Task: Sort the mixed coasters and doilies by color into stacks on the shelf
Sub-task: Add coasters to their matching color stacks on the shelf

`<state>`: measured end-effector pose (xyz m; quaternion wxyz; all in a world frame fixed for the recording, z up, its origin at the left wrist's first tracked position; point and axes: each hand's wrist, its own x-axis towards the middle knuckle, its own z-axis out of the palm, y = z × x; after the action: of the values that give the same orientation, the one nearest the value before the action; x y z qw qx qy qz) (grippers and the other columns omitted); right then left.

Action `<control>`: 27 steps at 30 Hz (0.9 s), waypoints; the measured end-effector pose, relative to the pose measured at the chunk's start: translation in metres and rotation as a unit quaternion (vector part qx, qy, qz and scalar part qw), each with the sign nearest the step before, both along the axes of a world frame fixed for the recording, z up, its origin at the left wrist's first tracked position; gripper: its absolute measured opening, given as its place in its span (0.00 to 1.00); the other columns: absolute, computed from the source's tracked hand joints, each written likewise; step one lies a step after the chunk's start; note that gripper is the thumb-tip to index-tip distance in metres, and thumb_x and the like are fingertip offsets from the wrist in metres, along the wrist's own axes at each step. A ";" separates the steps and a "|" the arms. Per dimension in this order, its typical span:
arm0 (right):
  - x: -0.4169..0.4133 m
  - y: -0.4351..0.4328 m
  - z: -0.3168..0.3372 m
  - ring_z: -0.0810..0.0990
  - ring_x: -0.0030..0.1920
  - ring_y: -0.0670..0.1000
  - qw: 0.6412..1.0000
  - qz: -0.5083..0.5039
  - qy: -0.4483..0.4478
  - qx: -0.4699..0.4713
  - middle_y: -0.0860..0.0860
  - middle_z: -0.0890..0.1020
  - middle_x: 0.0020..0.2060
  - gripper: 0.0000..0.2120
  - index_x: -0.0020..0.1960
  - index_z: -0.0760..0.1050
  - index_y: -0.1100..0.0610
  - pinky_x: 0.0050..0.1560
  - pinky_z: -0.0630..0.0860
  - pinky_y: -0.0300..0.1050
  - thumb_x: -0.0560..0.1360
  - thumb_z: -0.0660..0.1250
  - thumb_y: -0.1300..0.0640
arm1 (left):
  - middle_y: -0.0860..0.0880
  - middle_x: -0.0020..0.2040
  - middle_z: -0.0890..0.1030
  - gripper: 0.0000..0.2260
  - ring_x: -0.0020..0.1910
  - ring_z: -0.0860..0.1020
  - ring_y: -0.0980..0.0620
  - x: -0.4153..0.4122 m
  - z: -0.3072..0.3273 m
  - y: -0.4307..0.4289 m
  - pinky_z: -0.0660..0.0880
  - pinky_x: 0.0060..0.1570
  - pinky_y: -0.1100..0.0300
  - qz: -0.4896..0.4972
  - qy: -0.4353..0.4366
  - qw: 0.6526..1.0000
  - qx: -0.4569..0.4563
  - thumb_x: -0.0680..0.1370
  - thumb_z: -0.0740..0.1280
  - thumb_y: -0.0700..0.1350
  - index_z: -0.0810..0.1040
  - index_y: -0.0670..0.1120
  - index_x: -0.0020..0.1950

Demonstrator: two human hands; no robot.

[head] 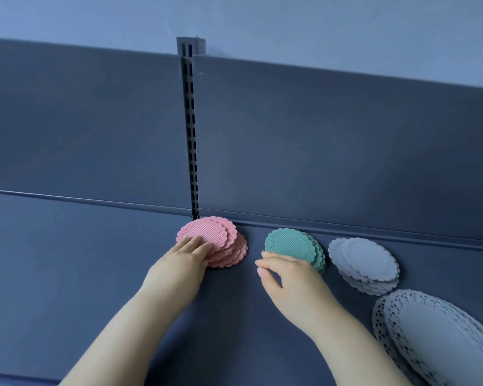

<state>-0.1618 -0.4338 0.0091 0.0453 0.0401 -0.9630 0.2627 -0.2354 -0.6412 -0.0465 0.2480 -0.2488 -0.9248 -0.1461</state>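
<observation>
On the dark blue shelf (95,260) stand sorted piles. A stack of pink scalloped coasters (221,243) sits by the back wall; my left hand (184,263) rests on its near edge with straight fingers on the top coaster. To the right is a stack of green coasters (290,243). My right hand (287,277) grips its near side, fingers curled round the edge and thumb out to the left. Further right lies a stack of pale grey coasters (365,263), and a pile of large white lace doilies (441,341) at the lower right.
A slotted metal upright (191,140) runs up the shelf's back panel just behind the pink stack. A raised lip (346,227) lines the back of the shelf. Bare shelf surface stretches to the left of the pink stack.
</observation>
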 end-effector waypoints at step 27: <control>0.160 0.224 0.000 0.79 0.58 0.48 0.974 -0.106 0.094 0.175 0.47 0.81 0.56 0.16 0.56 0.79 0.50 0.56 0.72 0.44 0.69 0.66 0.50 | 0.51 0.46 0.83 0.16 0.46 0.81 0.47 0.169 0.057 0.252 0.78 0.43 0.54 -0.115 0.007 0.990 -0.075 0.74 0.58 0.51 0.82 0.49 0.52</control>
<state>-0.0013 -0.2101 0.0086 0.1551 -0.0305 -0.9843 0.0785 -0.0662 -0.3897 0.0101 0.2170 -0.3726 -0.8965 -0.1017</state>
